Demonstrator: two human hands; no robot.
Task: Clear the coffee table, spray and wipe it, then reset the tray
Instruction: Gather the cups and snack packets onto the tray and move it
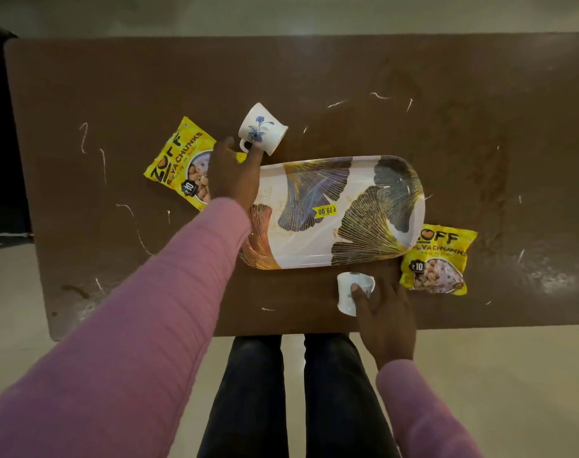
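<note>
One fingertip (257, 149) of your left hand (233, 175) touches the flowered cup (261, 127) right by its handle. The other fingers are spread loosely and hold nothing, so that hand is only touching, not gripping. The cup lies tipped on its side just past the tray's (314, 249) far left corner. Your palm covers part of a yellow snack packet (179, 157) lying flat just left of the tray.

The thumb (356, 290) of your right hand (385, 322) rests on the second cup (346, 297), which is also on its side, just in front of the tray's near edge. The rest of that hand lies relaxed beside the cup, not wrapped round it.

The tray sits at a slant in the middle of the table (413, 94), holding nothing, with a yellow price sticker (324, 210) on it. Another snack packet (437, 259) lies against the tray's near right corner. White streaks (102, 163) mark the tabletop on all sides of the tray.
</note>
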